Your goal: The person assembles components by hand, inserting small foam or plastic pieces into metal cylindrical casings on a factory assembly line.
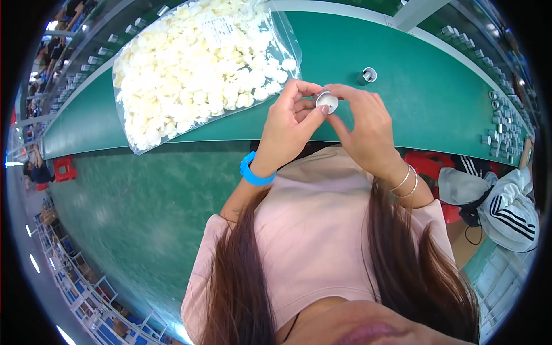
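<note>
A small silver metal cup (326, 101) with a white piece inside its mouth is held up over the near edge of the green table (425, 109). My left hand (292, 118) closes on its left side, the thumb pressing at the white piece by the rim. From the right, my right hand (368, 123) pinches the same cup, its index finger along the top edge. A second silver cup (367, 76) lies farther back on the table, with something dark inside that I cannot make out. To the left is a clear plastic bag (201, 75) full of small whitish pieces.
Many silver cups (503, 129) stand crowded at the table's right end. A person in a grey striped jacket (509, 210) sits there beside a red stool (428, 164). More cups (103, 52) line a surface beyond the table. A white frame post (417, 11) rises at the back edge.
</note>
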The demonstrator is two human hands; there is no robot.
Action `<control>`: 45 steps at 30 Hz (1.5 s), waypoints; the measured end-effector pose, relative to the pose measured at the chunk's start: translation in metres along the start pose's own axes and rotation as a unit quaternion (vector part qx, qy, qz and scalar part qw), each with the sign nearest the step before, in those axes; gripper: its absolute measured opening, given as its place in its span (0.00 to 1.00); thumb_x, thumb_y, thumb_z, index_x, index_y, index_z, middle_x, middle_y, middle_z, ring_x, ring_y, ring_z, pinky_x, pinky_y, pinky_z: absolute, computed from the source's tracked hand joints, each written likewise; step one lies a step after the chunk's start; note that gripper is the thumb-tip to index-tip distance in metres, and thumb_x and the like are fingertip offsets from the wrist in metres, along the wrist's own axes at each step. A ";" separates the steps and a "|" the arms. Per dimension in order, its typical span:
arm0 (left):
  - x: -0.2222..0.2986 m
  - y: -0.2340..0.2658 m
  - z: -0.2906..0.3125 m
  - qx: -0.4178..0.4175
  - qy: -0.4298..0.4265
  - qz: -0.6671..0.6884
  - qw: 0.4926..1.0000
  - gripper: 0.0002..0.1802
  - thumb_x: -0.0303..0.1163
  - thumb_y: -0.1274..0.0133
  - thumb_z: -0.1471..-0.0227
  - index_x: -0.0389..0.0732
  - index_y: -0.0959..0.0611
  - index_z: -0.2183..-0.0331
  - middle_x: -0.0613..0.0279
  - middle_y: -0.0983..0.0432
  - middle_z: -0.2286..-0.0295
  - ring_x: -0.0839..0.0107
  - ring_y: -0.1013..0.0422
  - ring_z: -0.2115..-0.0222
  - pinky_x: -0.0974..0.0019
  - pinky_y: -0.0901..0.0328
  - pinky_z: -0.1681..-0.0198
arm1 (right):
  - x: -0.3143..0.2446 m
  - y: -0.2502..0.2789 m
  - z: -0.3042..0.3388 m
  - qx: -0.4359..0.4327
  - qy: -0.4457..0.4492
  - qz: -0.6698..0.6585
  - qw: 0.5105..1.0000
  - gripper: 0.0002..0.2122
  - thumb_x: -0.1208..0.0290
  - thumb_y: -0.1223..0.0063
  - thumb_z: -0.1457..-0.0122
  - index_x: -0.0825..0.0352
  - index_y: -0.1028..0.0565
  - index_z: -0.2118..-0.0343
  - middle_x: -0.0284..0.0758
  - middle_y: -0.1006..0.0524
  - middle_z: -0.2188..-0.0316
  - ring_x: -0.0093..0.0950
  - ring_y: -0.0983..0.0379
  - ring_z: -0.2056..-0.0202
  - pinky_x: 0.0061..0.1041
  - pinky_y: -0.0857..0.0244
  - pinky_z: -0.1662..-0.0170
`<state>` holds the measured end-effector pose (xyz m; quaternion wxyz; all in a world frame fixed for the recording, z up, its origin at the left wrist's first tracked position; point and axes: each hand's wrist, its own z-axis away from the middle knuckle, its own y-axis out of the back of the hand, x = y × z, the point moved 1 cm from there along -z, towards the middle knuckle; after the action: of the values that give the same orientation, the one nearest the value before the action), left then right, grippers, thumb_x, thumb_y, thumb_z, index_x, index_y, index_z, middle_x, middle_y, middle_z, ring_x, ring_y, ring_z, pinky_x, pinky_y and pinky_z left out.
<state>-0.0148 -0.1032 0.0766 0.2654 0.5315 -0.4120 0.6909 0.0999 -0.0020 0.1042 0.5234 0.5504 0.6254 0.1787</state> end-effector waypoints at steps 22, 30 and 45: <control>-0.008 0.003 -0.009 -0.026 0.028 0.059 0.998 0.15 0.24 0.48 0.46 0.33 0.32 0.57 0.56 0.31 0.59 0.71 0.28 0.58 0.71 0.34 0.57 | 0.013 0.002 -0.012 0.001 -0.010 -0.067 0.998 0.21 0.79 0.37 0.58 0.65 0.26 0.57 0.36 0.23 0.60 0.35 0.26 0.61 0.30 0.32 0.58; 0.008 0.011 -0.025 -0.063 -0.002 0.162 0.985 0.22 0.21 0.51 0.46 0.35 0.35 0.49 0.49 0.39 0.46 0.57 0.38 0.45 0.58 0.39 0.45 | 0.040 0.028 -0.055 0.066 -0.060 -0.170 0.981 0.15 0.78 0.39 0.54 0.65 0.24 0.60 0.36 0.22 0.61 0.32 0.25 0.61 0.25 0.32 0.59; 0.028 0.110 -0.045 0.244 -0.173 -0.557 0.775 0.24 0.33 0.48 0.48 0.41 0.29 0.48 0.46 0.46 0.43 0.47 0.51 0.41 0.45 0.54 0.42 | 0.187 -0.015 -0.204 0.090 -0.106 -0.121 0.983 0.15 0.74 0.39 0.54 0.66 0.24 0.61 0.38 0.23 0.63 0.32 0.25 0.63 0.25 0.32 0.60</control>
<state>-0.1348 -0.1241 0.0670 0.3893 0.8256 0.0999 0.3962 -0.0522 0.2288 0.0853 0.5529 0.5310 0.6422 -0.0018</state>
